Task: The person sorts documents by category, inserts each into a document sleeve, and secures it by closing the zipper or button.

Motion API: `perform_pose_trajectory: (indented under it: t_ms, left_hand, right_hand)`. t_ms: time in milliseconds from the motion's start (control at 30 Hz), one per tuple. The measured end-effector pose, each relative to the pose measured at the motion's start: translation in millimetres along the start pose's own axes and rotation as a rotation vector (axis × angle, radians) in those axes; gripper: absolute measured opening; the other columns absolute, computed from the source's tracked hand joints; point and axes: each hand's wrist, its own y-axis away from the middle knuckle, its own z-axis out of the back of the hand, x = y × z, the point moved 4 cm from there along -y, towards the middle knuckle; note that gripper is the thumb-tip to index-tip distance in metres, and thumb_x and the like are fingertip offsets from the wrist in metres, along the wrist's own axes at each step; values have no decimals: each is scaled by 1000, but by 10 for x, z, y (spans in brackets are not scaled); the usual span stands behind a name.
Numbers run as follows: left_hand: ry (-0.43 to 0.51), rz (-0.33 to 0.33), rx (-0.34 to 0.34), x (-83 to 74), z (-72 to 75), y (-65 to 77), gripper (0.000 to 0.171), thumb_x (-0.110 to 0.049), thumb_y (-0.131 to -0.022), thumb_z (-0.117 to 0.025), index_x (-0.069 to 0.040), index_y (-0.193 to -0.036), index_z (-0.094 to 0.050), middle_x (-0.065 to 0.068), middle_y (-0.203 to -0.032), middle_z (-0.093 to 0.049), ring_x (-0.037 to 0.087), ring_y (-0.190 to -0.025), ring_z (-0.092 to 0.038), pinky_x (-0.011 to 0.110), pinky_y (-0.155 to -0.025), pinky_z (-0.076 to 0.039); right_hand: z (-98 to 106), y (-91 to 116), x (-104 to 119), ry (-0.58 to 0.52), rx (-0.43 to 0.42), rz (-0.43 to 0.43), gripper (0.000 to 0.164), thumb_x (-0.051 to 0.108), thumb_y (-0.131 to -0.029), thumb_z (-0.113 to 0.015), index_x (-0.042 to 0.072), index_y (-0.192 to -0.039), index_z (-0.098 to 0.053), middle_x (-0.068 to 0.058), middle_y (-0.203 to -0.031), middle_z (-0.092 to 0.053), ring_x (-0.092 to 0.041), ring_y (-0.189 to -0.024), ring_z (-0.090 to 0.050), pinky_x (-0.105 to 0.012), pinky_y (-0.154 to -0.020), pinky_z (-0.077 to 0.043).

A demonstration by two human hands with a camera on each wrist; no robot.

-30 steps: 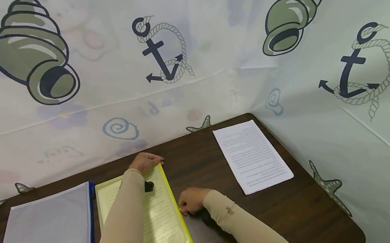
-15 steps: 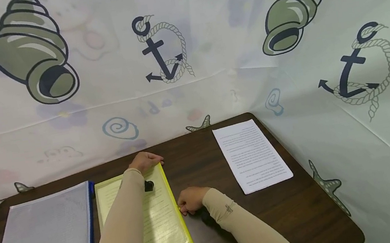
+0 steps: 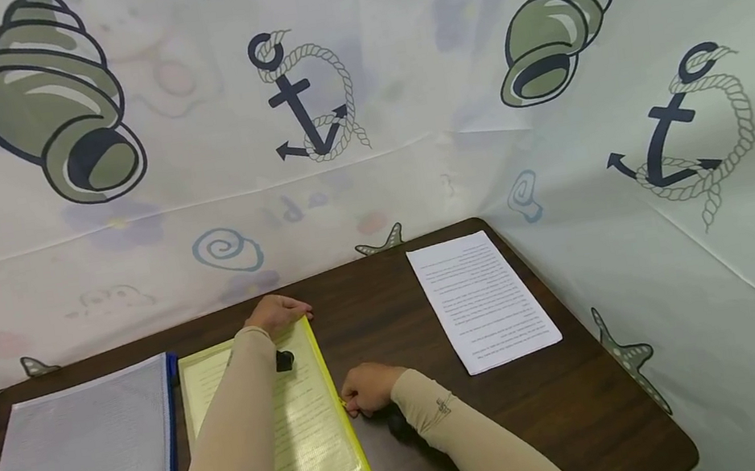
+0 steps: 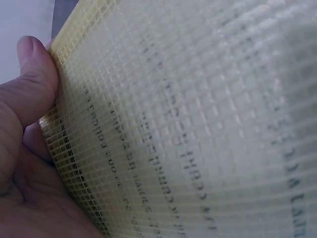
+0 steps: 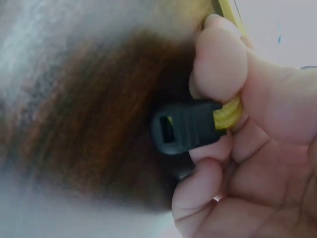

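A yellow mesh zip folder (image 3: 309, 441) lies on the table with printed paper showing through it. At its far right corner my left hand (image 3: 275, 313) grips the edge; the left wrist view shows the thumb (image 4: 37, 82) on the near face of the mesh, with the other fingers partly hidden behind it. My right hand (image 3: 371, 388) is at the middle of the folder's right edge, pinching the zipper pull. In the right wrist view that zipper pull (image 5: 185, 126) is a black plastic tab on a yellow cord, sticking out between curled fingers. The zipper slider itself is hidden.
Left of the yellow folder lies a whitish mesh folder (image 3: 82, 467) with a blue zip edge. Printed sheets (image 3: 486, 301) rest at the right on the dark wooden table (image 3: 523, 425). A patterned cloth (image 3: 399, 86) hangs behind the table and along its right side.
The head view has shifted slightly, so everything sits a little further left. Both hands keep their places on the yellow folder.
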Motion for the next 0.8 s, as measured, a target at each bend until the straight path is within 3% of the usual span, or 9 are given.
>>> perform_pose_trajectory:
  t_ms: [433,800]
  left_hand:
    - [-32,9,-6,8,-2,-3,27,-23,-104,-61,-6,-118,-76,11,-120,-73,40,-140,-43,60,-117,-26]
    - [-21,6,-7,24,3,-38,27,-23,-104,-60,-7,-119,-76,8,-115,-75,38,-139,-44,59,-117,-27]
  right_hand:
    - [-40,94,51,1,16,12,32,17,-102,-62,18,-72,-68,10,-59,-55,-5,-50,-43,-18,-51,-35]
    - [0,63,50,18,70,9,29,19,-103,-62,19,-75,-71,8,-58,-58,-6,-53,-49,-18,-54,-39]
